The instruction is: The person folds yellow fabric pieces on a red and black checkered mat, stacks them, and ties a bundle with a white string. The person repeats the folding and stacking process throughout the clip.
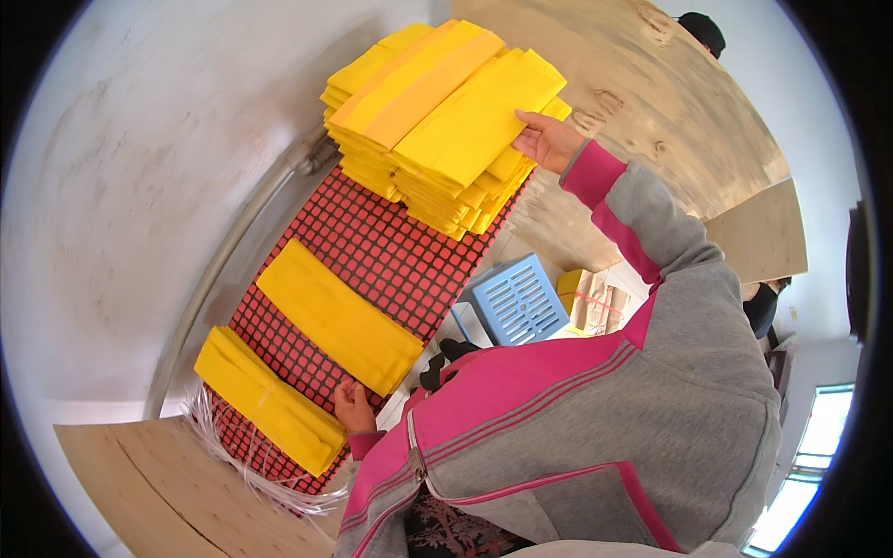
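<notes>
A tall stack of folded yellow fabric pieces, perhaps bags, stands at the far end of a table covered in red-and-black checked cloth. My right hand reaches out to the stack's right side, its thumb and fingers closed on the edge of a top yellow folded piece. Closer to me, a single flat yellow folded piece lies across the cloth. Beside its near end rests my left hand, fingers loosely curled and apart, with nothing visible in them. A thicker yellow bundle lies to the left of that hand.
White strings trail over the table's near end, next to a wooden board. A pipe runs along the left wall. Below the table's right edge are a blue slotted plastic stool and a yellow box. A large wooden panel stands behind the stack.
</notes>
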{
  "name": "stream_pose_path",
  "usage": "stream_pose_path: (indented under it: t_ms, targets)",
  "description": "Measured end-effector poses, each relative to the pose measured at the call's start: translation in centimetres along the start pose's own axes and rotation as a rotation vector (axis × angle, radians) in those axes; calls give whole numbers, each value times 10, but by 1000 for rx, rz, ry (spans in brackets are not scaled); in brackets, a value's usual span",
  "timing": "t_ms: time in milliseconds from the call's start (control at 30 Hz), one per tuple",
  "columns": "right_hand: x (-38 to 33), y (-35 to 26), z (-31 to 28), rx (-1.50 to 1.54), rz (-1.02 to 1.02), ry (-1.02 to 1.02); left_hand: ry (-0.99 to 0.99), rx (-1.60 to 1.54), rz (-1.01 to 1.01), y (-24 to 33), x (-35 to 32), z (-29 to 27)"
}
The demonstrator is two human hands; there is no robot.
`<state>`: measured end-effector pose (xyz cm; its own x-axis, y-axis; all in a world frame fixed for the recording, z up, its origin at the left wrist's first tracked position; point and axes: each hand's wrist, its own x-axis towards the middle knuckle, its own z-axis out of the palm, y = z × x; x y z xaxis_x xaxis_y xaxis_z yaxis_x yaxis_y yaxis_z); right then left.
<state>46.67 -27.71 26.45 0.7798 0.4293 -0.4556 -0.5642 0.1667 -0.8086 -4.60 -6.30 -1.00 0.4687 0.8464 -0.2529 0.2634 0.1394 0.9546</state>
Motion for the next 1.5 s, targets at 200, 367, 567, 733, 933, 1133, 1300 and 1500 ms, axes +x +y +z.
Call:
stream_pose_path:
  t_ms: [200,367,567,733,933,1133,1300,1500]
  targets:
    - [24,4,13,47,-74,33,-37,40,17,1,-1,-6]
    - [36,-7,9,-6,-133,34,-71,35,16,-2,2,-10]
    - [-13,-24,5,-221,-318,-114,-87,-2,-21,6,5,-10]
    - [-69,-18,39,-402,-472,-189,0,-78,35,51,-9,-10]
    - [-108,33,122,-387,-468,-428,-208,-307,66,152,-6,-3]
    - [-88,139,189,-312,-183,-709,-687,-1067,-176,201,-3,23]
    - [-56,238,204,-338,231,-800,-576,-1200,-394,172,-13,8]
    - [-27,304,196,-355,345,-865,-443,-913,-363,125,-13,11]
